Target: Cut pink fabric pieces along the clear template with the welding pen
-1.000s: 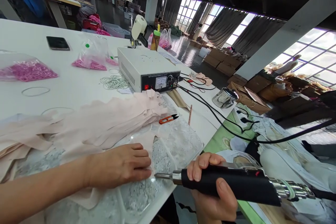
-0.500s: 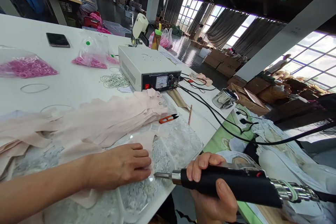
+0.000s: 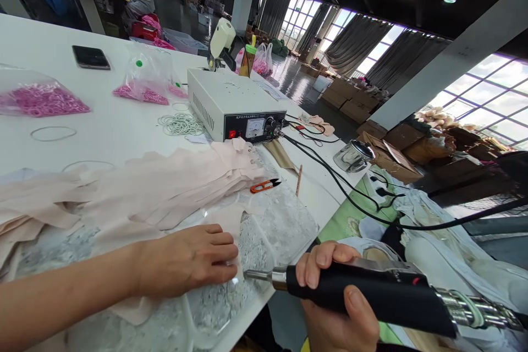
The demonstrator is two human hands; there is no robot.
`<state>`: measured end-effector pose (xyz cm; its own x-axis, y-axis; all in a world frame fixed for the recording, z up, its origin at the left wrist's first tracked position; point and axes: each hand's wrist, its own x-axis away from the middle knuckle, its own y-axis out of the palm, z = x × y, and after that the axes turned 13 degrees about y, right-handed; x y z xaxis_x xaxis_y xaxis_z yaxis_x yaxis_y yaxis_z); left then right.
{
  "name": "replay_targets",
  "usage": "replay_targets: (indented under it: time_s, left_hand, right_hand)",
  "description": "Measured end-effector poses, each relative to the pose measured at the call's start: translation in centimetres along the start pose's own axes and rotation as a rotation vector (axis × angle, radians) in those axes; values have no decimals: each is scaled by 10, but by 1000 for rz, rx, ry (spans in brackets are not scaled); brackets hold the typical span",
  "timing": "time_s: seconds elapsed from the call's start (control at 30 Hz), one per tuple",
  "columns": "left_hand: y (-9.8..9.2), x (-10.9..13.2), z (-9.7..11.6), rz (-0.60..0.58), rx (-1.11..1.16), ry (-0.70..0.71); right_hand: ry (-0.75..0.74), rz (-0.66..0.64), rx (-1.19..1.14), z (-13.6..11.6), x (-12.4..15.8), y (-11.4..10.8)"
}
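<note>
Since the earlier frame, the tool [image 3: 396, 301] has tipped a little, its rear end now lower, and the right hand [image 3: 340, 313] has edged slightly rightward with it, while the left hand [image 3: 193, 259] has kept its place on the cloth [image 3: 226, 221]. The right hand's fingers are clamped around the tool's black body, the thumb on the near side, and its metal tip [image 3: 258, 275] points left, at the cloth's edge just beside the left hand's fingertips; whether it touches the cloth cannot be told. The left hand lies palm down, its fingers together and bent over the cloth; their undersides are hidden, so one cannot tell whether they pinch it. The cloth lies on a grey mottled board [image 3: 284, 220] at the counter's edge, next to a loose pile [image 3: 177, 181] of similar pale pink pieces. Orange-handled snips [image 3: 264, 186] rest at the pile's right end. Behind it, on the white counter [image 3: 41, 44], stands a box [image 3: 235, 102] with a dial and a red switch, and black cables [image 3: 338, 176] run from its front. Pale rings [image 3: 181, 124] lie left of the box, with two bags of pink bits and a phone [image 3: 91, 57] farther left. A lidded mug [image 3: 352, 155] stands near the counter's right edge.
</note>
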<state>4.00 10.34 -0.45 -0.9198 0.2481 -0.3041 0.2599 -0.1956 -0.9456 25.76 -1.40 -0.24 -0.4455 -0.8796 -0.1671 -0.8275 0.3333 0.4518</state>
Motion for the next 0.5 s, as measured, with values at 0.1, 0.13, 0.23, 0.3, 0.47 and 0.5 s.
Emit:
replay_targets:
  time_s: [0.1, 0.13, 0.23, 0.3, 0.47, 0.5]
  left_hand:
    - [1, 0, 0, -7, 0, -1]
    - [1, 0, 0, -10, 0, 0]
    - [1, 0, 0, -11, 0, 0]
    - [2, 0, 1, -10, -1, -1]
    - [1, 0, 1, -10, -2, -5]
    - [1, -1, 1, -8, -3, -2]
  right_hand:
    - [-3, -6, -14, -1, 1, 2]
    - [-11, -10, -15, -1, 1, 3]
    - [-16, -18, -13, -1, 1, 6]
    - [-15, -16, -9, -1, 1, 6]
    - [-20, -4, 13, -1, 2, 8]
    - [-19, -2, 13, -2, 2, 8]
